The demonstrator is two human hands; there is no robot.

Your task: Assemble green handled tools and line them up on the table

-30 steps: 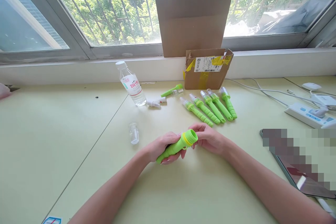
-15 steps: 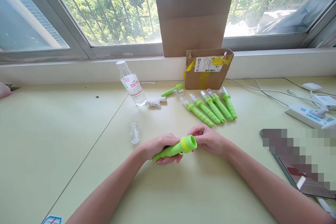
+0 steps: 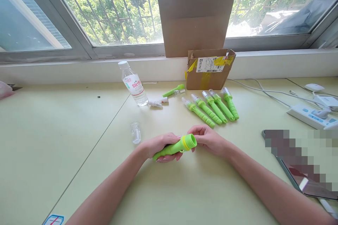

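Observation:
My left hand [image 3: 166, 147] is wrapped round a green light-stick handle [image 3: 174, 148]. Its threaded open end, with a yellow ring below the thread, faces right and towards me. Behind that end my right hand [image 3: 204, 137] has its fingers curled together in a pinch, with the fingertips partly hidden by the rim; what they hold, if anything, cannot be made out. A clear ribbed plastic cap [image 3: 136, 133] stands on the table left of my hands. Beyond my right hand lie several green light sticks [image 3: 213, 107] with clear caps on.
A water bottle [image 3: 134, 84] stands at the back left, near small white tubes [image 3: 159, 102] and another green handle [image 3: 173, 90] beside a clear cap. A cardboard box [image 3: 208, 72] is against the wall. A power strip [image 3: 311, 116] and a phone [image 3: 293, 172] lie to the right.
The open end of the green handle has shifted slightly left and up. Both hands keep almost the same pose, and the view has moved a little.

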